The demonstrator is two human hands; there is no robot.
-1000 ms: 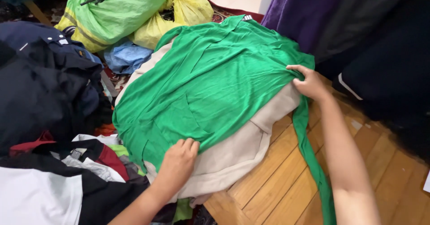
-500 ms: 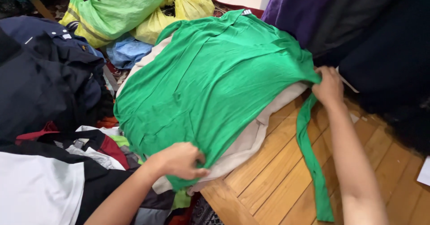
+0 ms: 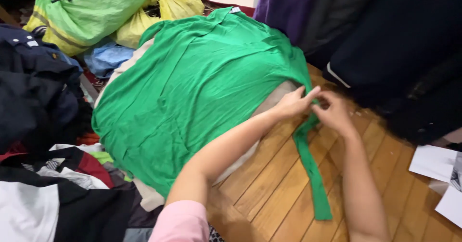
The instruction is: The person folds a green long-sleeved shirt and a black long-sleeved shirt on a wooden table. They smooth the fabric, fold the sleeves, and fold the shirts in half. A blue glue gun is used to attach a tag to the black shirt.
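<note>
A bright green garment (image 3: 192, 88) lies spread over a beige cloth (image 3: 276, 97) on a heap of clothes. A long green strip (image 3: 313, 174) of it trails down across the wooden floor. My left hand (image 3: 293, 102) has reached across to the garment's right edge and pinches the green fabric where the strip begins. My right hand (image 3: 334, 112) is right beside it, fingers closed on the same bit of green fabric. The two hands nearly touch.
Dark navy clothes (image 3: 33, 88) pile up at left, with black, white and red garments (image 3: 57, 189) in front. Green (image 3: 91, 11) and yellow (image 3: 178, 1) plastic bags sit at the back. Dark and purple garments (image 3: 385, 44) hang at right. White papers (image 3: 438, 165) lie on the wooden floor (image 3: 274, 198).
My left hand left the garment's lower left hem and crossed over to the right edge, joining my right hand. The view moved closer.
</note>
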